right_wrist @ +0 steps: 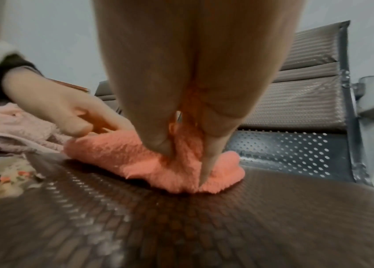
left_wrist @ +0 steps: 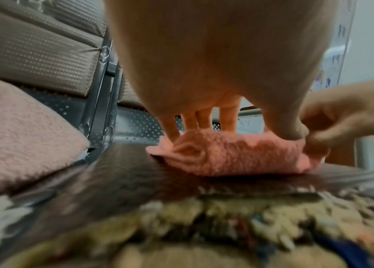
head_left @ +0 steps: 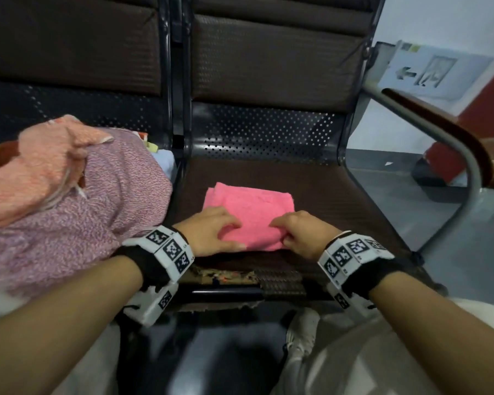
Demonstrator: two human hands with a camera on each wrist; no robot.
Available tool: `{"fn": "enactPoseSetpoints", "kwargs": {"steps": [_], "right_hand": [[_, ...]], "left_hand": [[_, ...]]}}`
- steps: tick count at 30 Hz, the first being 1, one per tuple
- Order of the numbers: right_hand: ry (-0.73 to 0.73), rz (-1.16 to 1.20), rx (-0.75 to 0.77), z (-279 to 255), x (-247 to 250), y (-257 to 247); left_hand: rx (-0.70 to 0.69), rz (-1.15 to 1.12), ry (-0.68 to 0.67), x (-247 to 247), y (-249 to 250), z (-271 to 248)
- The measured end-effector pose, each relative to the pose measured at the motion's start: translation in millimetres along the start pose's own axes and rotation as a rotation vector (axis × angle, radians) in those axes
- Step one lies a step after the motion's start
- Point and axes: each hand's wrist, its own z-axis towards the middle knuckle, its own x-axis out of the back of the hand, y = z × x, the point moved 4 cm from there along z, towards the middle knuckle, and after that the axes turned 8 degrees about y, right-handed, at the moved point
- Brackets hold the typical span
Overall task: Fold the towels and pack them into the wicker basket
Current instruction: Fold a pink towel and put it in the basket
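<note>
A folded pink towel (head_left: 254,203) (left_wrist: 227,156) (right_wrist: 121,154) lies flat on the brown padded seat (head_left: 325,195). My left hand (head_left: 217,232) (left_wrist: 227,101) rests on the towel's near left part, its fingers (left_wrist: 202,119) fairly straight and touching the top. At the near right corner my right hand (head_left: 291,226) (right_wrist: 188,150) pinches a bunched fold between thumb and finger. In the left wrist view that right hand (left_wrist: 341,117) shows at the towel's right end. No wicker basket is in view.
A heap of loose towels, mauve (head_left: 83,209) under peach (head_left: 40,166), fills the left seat. A curved armrest (head_left: 439,132) bounds the right side and a backrest (head_left: 268,52) stands behind. The seat pad's front edge (head_left: 226,276) is frayed.
</note>
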Motion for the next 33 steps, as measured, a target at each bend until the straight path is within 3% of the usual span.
{"fn": "enactPoseSetpoints", "kwargs": {"steps": [3,7,13,16,20,27,33], "right_hand": [[0.055,0.096,-0.054,-11,10,-1],[0.043,0.087,-0.053,-24,11,-1],[-0.079,0.003,-0.090,-32,2,-1],[-0.008,-0.038,-0.070,-21,6,-2],[0.059,0.092,-0.148,0,23,7],[0.162,0.231,-0.327,46,22,39],[0.038,0.117,-0.367,70,0,59]], "left_hand": [[-0.018,0.226,-0.007,1,-1,-11],[-0.060,0.377,0.115,10,3,-21],[0.071,0.053,0.082,23,1,-34],[0.085,-0.006,0.120,32,1,-31],[0.144,-0.083,0.163,47,-8,-18],[0.227,-0.135,0.162,52,-43,14],[0.231,-0.028,0.121,34,-61,36]]}}
